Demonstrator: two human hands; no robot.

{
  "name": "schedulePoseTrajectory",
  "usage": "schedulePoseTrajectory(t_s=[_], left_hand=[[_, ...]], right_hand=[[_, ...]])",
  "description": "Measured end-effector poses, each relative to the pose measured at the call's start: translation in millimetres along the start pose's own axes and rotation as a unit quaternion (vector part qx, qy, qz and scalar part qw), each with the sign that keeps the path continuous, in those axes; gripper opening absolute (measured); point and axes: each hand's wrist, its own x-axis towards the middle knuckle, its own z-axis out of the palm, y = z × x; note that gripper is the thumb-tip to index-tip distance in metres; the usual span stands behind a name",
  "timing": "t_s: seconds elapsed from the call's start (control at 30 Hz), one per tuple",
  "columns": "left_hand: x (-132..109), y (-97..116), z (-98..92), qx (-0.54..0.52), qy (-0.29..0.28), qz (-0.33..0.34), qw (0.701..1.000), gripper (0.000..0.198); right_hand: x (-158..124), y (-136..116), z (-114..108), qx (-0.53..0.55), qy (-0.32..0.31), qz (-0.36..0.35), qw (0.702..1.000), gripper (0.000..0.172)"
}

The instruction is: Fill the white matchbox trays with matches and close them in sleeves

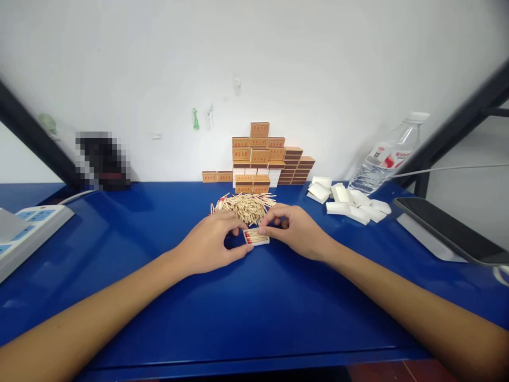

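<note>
Tray (261,243) of matches (251,236), pinched by left hand (212,240), seemingly for steadiness; right hand (299,231) curled over it, grip unclear

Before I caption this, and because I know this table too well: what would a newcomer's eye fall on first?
Probably the stack of orange matchboxes, standing before the white wall at the back of the blue table. Next, the heap of loose matches just in front. Nearer still, the left hand and right hand flank a small white tray of red-tipped matches.
</note>
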Motion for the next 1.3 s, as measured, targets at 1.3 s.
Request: schedulePoseTrajectory(t_s=[1.3], left_hand=[[-1, 4, 1.9, 0.014, -0.005, 0.019, 1.0, 0.026]], right_hand=[[24, 42, -38, -0.267, 0.022, -0.031, 0.963, 0.016]])
